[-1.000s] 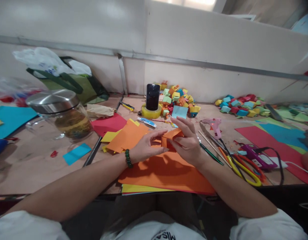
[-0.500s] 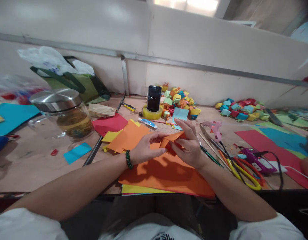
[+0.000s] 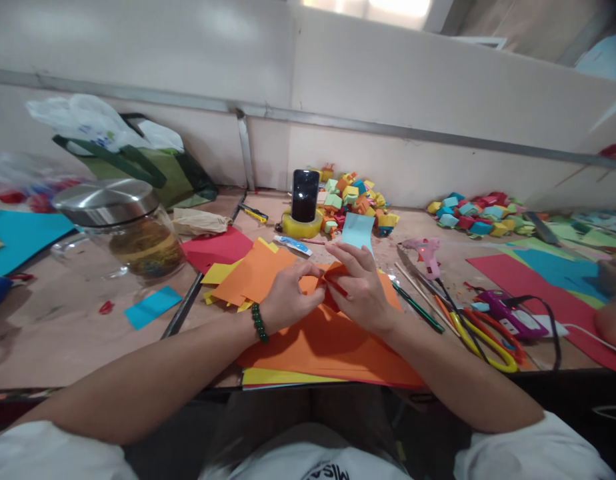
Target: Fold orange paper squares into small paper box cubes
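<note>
Both of my hands meet over a small folded orange paper piece [image 3: 324,280] just above a large orange sheet [image 3: 333,347]. My left hand [image 3: 288,300], with a green bead bracelet at the wrist, pinches the piece from the left. My right hand [image 3: 361,287] grips it from the right, fingers curled over its top. The fingers hide most of the piece. Under the orange sheet lies a yellow sheet [image 3: 278,379] at the table's front edge.
Loose orange and yellow cut papers [image 3: 248,273] lie left of my hands. A glass jar with a steel lid [image 3: 123,227] stands at left. A phone [image 3: 305,195] stands on a tape roll; folded paper cubes [image 3: 358,197] are heaped behind. Glue guns [image 3: 425,253], scissors [image 3: 483,337] and sticks lie at right.
My hands have closed in on the orange piece and lowered it toward the sheet; the right hand's fingers, spread before, now curl over it.
</note>
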`<state>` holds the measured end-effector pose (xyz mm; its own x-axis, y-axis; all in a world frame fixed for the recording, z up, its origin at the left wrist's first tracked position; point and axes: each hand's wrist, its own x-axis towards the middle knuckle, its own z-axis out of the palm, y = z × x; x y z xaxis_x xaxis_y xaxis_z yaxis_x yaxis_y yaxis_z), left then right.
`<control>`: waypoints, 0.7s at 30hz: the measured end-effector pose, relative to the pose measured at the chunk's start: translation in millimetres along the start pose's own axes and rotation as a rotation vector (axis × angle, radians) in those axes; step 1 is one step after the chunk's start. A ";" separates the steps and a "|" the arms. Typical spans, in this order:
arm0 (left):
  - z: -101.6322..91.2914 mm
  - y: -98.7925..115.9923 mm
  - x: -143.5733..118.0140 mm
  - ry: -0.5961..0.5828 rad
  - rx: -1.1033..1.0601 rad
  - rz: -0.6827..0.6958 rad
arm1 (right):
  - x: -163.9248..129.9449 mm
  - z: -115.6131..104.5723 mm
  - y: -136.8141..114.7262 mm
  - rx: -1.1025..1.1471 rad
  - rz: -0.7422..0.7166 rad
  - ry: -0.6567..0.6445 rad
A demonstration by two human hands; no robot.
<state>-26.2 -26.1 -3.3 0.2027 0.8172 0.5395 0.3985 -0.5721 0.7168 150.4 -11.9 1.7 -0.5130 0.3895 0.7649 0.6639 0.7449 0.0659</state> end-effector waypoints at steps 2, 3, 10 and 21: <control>0.0 -0.6 0.9 0.012 0.028 -0.011 | -1.1 2.2 0.2 0.012 0.015 -0.014; -0.1 -1.0 1.4 0.015 0.034 -0.013 | -1.3 3.4 0.4 0.016 0.017 -0.016; -3.2 -3.8 3.5 0.028 0.085 -0.021 | 1.7 4.6 3.3 0.020 0.045 -0.013; -0.3 -5.1 3.3 -0.175 -0.304 -0.193 | 3.2 -0.6 6.4 0.129 0.056 -0.007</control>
<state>-27.8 -20.4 -5.0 0.3099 0.8961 0.3178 0.1669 -0.3804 0.9096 153.4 -6.2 4.9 -0.4812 0.4361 0.7604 0.6165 0.7851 -0.0602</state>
